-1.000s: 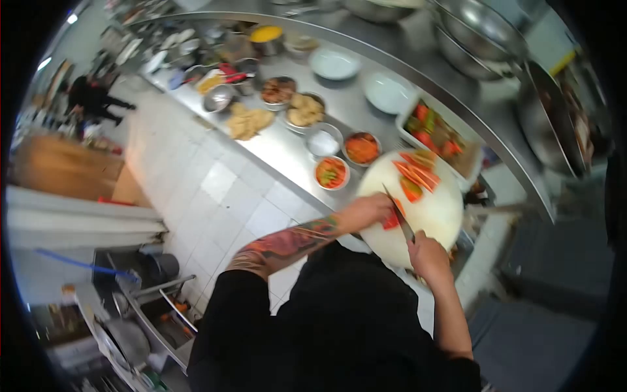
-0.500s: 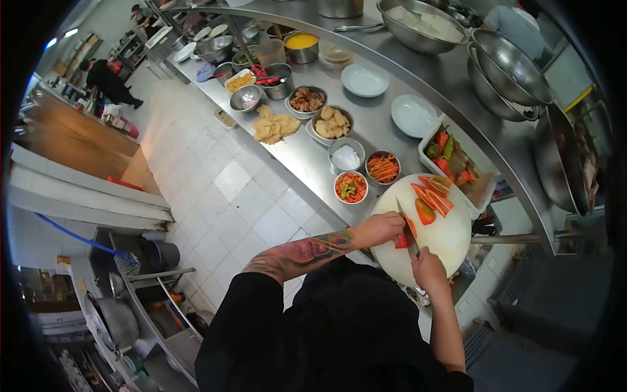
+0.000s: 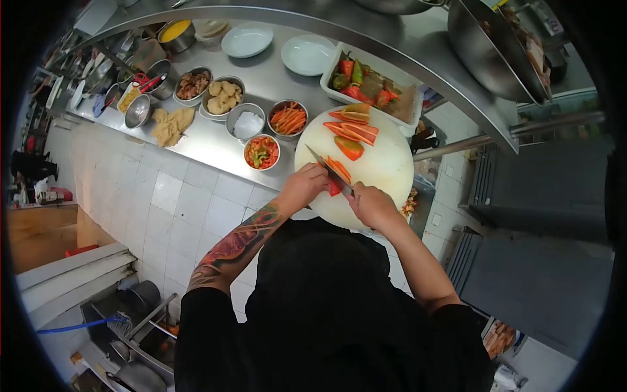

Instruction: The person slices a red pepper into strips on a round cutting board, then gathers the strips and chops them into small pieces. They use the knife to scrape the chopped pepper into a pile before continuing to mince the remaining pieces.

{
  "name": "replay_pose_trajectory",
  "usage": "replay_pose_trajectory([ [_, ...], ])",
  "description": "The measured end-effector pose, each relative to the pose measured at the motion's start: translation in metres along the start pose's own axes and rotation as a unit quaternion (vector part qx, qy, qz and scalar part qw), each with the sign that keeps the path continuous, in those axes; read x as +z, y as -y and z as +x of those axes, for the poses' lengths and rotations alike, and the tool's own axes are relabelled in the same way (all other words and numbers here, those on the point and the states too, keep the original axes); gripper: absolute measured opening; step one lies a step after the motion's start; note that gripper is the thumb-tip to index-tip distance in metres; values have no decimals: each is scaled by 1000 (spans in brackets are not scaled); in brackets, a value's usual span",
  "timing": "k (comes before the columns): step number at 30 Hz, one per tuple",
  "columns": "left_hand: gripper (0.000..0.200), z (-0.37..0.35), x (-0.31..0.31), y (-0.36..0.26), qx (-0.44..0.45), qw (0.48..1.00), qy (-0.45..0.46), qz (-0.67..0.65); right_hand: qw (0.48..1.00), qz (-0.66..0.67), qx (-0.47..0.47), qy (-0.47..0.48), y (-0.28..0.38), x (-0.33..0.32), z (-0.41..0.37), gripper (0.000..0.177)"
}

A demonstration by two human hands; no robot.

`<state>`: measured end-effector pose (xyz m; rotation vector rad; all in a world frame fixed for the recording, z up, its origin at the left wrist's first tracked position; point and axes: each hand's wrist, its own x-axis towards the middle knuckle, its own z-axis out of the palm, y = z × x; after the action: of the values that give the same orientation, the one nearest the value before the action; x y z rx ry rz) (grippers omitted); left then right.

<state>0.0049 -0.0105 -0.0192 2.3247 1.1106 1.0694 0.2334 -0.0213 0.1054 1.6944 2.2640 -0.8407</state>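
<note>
My right hand [image 3: 373, 206] is closed round the handle of a kitchen knife [image 3: 330, 164], whose blade slants across a round white cutting board [image 3: 386, 171]. On the other side of the blade, the bent fingers of my left hand [image 3: 307, 185] press a piece of red pepper [image 3: 334, 188] against the board. Cut orange-red pepper strips [image 3: 342, 171] lie along the blade's far side. Farther up the board are larger pepper pieces, among them an orange-green one [image 3: 349, 148] and long red ones [image 3: 359, 132].
Beyond the board stands a white tray of whole peppers [image 3: 408, 115]. To its left are bowls of carrot strips [image 3: 288, 120], diced peppers [image 3: 262, 153] and a white ingredient [image 3: 248, 125]. A steel shelf [image 3: 450, 88] arches overhead; a dark cabinet [image 3: 529, 281] stands at right.
The camera view has swung right, so the board and bowls appear farther left. More cut strips show beside the blade. Both hands keep their holds on the knife and pepper.
</note>
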Motion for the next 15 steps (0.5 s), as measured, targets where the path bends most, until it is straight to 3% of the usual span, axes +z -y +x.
replay_pose_trajectory([
  [3, 18, -2, 1, 0, -10, 1000, 15, 8, 1000, -17, 8, 15, 13, -20, -22, 33],
  [15, 9, -9, -1, -5, 4, 1000, -16, -6, 1000, -6, -4, 2, 11, 3, -4, 34],
])
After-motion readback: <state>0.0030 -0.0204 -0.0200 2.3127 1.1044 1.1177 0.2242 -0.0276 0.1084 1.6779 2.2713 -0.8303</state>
